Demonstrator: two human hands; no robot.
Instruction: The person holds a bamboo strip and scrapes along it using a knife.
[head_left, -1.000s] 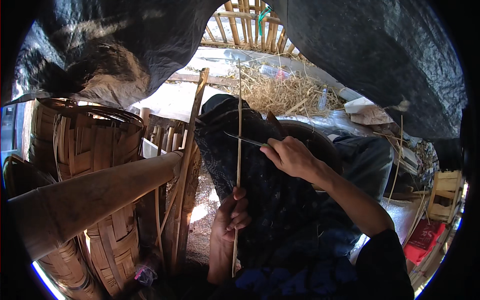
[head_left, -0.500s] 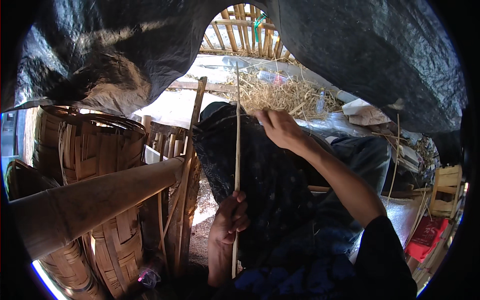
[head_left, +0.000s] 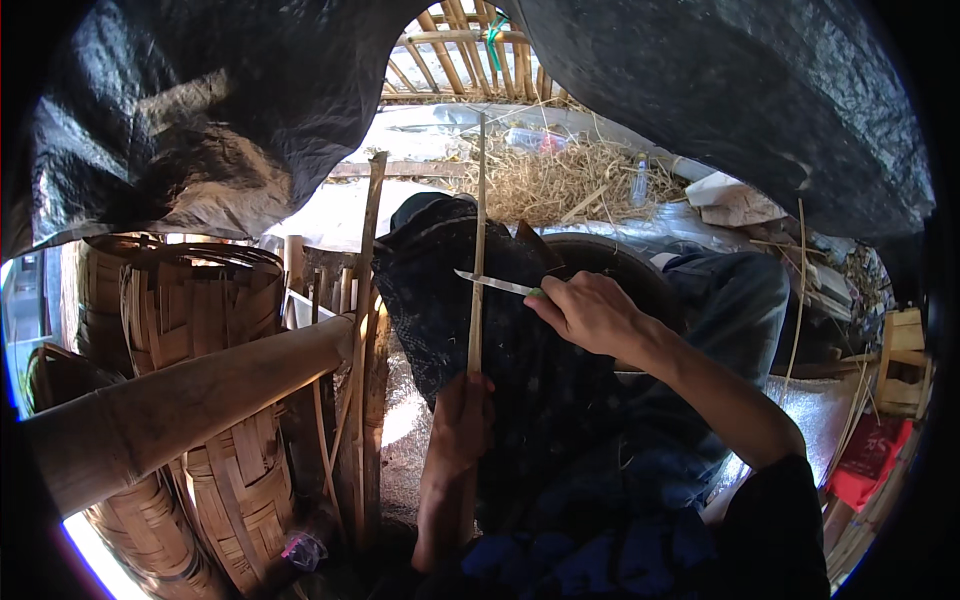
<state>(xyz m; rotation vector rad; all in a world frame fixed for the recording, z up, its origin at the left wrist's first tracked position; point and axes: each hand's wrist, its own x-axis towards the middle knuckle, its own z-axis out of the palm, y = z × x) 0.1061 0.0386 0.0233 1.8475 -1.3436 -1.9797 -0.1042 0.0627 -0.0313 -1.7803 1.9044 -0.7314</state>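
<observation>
A long, thin bamboo strip [head_left: 478, 335] stands almost upright in front of me, over the dark cloth [head_left: 430, 270] on my leg. Low on the strip, my left hand [head_left: 462, 420] is closed around it. A knife [head_left: 498, 283] with a narrow pale blade is in my right hand [head_left: 592, 312]. Only a bit of its green handle shows between the fingers. The blade lies across the strip, well above my left hand, its tip pointing left. Whether the edge cuts into the strip I cannot tell.
At left, a thick bamboo pole [head_left: 200, 390] slopes past woven bamboo baskets [head_left: 235, 510]. Upright bamboo pieces [head_left: 368, 260] stand beside my leg. Dry straw [head_left: 530, 185] and a clear bottle [head_left: 640, 182] lie beyond. Black sheeting [head_left: 720, 90] hangs overhead. A red packet [head_left: 868, 465] lies at right.
My right hand has come down and slightly right, and the knife blade now shows across the strip. My left hand still grips the strip low down. The whole view has shifted slightly.
</observation>
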